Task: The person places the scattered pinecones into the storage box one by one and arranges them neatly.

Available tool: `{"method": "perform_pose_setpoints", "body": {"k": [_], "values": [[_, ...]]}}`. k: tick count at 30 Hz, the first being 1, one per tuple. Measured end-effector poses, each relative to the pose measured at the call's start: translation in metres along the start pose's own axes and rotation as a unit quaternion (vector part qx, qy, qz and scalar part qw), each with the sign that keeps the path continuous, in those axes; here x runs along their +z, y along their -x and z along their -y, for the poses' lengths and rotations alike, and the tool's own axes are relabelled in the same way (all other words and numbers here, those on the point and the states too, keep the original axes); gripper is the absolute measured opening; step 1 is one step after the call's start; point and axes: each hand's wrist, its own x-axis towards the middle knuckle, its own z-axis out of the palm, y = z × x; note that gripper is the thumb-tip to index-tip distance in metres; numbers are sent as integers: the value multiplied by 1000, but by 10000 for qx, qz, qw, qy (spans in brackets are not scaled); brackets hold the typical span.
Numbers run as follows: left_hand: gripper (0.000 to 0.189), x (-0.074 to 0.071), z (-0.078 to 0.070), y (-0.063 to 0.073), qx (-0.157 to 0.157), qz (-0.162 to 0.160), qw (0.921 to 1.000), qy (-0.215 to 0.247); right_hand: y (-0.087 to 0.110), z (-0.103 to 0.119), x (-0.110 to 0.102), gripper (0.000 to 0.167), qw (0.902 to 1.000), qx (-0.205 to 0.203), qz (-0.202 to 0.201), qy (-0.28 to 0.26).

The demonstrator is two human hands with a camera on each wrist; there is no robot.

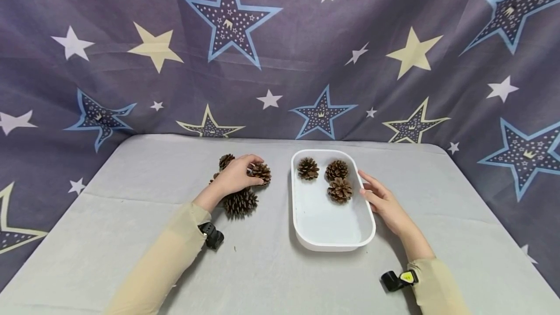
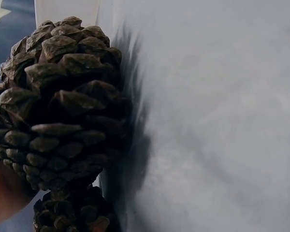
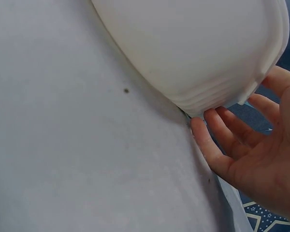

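My left hand [image 1: 236,174] pinches a brown pine cone [image 1: 261,173] between thumb and fingers, at the right of a small cluster. Below that hand lies a larger dark pine cone [image 1: 240,203], and another pine cone [image 1: 225,161] shows behind the hand. Part of the cluster is hidden under the palm. In the left wrist view a big pine cone [image 2: 63,106] fills the left side, with the hand [image 2: 7,193] at its lower edge. My right hand [image 3: 261,150] touches the outer right wall of a white rectangular tub [image 1: 334,246] with extended fingers.
Inside the tub are three pine cones: one at the back left [image 1: 308,168], and two touching at the right, a rear one [image 1: 337,170] and a front one [image 1: 340,190]. A grey cloth [image 1: 262,276] covers the table. A star-patterned curtain [image 1: 297,62] hangs behind it.
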Motion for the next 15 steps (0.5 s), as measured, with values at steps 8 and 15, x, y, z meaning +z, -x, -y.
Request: {"method": "perform_pose_setpoints", "body": {"k": [8, 15], "values": [[53, -1, -5, 0, 159, -115, 9998, 6, 0, 2, 0, 56, 10000, 60, 4, -17], [54, -3, -11, 2, 99, -125, 9998, 116, 1, 4, 2, 56, 10000, 36, 22, -47]]}}
